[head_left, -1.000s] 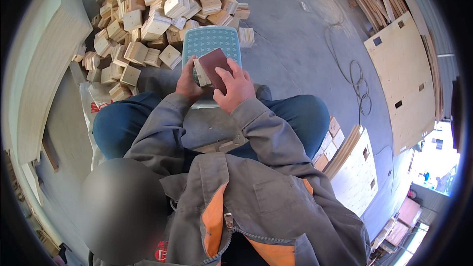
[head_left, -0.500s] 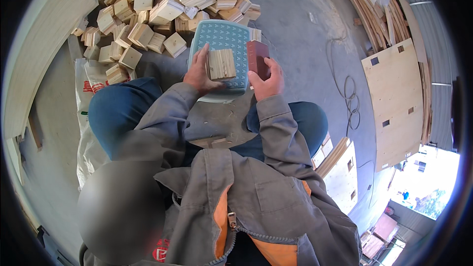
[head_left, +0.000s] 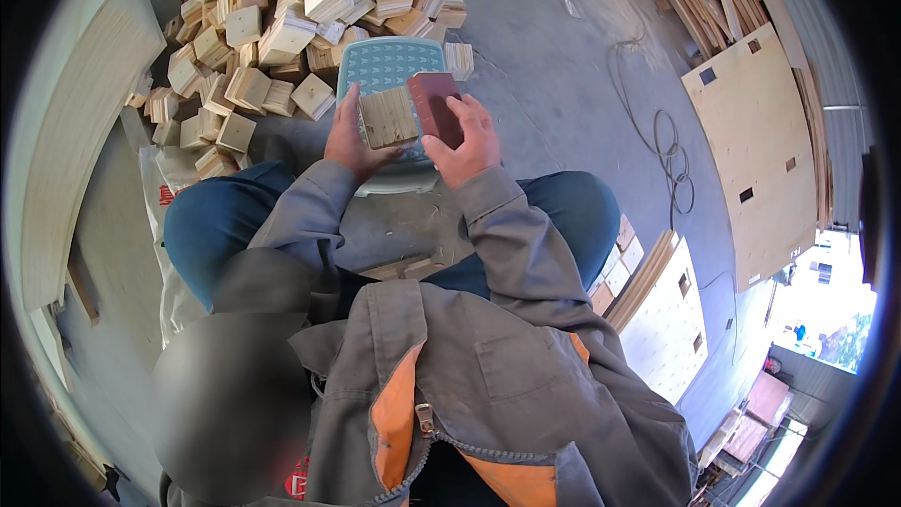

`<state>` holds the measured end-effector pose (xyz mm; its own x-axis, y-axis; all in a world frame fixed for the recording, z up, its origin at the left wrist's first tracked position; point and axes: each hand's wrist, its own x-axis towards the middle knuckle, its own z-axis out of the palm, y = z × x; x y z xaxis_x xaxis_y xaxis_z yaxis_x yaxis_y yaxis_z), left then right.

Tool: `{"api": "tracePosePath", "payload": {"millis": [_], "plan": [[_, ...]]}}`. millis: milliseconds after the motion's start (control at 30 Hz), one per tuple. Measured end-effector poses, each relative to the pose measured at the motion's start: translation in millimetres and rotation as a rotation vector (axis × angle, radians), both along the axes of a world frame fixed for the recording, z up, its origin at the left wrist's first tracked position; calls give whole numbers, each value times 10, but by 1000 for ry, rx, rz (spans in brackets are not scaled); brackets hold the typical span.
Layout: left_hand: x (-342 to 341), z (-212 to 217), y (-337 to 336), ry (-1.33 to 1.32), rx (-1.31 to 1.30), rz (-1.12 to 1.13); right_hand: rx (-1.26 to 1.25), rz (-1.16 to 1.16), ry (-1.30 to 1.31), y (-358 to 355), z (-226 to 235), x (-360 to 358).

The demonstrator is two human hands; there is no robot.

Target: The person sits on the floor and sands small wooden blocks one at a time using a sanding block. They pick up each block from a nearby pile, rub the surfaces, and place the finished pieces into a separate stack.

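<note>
Between the person's knees, the left hand (head_left: 349,138) grips a pale square wooden block (head_left: 388,117), fingers curled round its near-left edge and thumb along its side, so the block's flat grain face shows upward. Just right of that hand, touching the block's right edge, the right hand (head_left: 466,143) is closed on a dark reddish-brown sanding block (head_left: 435,105), thumb on its near side and fingers wrapped over the far right side; it stands tilted against the wood. Under and beyond both hands sits a light blue-green plastic stool (head_left: 389,61) with a patterned top, its pale rim showing just below the wrists. Farther out from the left hand, ahead and to its left, a large heap of similar wooden blocks (head_left: 282,28) lies on the concrete floor (head_left: 554,66). Well off to the right of the right hand, a coiled cable (head_left: 668,155) trails over the floor beside leaning plywood sheets (head_left: 760,150)
</note>
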<state>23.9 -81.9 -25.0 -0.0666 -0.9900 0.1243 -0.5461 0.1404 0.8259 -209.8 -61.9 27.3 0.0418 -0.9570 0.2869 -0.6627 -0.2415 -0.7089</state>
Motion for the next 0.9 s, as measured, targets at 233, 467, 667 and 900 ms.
{"api": "tracePosePath", "payload": {"millis": [233, 467, 667, 900], "plan": [[94, -452, -64, 224, 86, -27, -29, 215, 198, 127, 1, 202], [47, -154, -55, 93, 83, 1, -25, 200, 355, 121, -31, 274], [58, -179, -47, 120, 73, -12, -37, 111, 373, -425, -95, 518], [59, -269, -85, 133, 30, -2, 72, 84, 447, -751, 49, 676]]}}
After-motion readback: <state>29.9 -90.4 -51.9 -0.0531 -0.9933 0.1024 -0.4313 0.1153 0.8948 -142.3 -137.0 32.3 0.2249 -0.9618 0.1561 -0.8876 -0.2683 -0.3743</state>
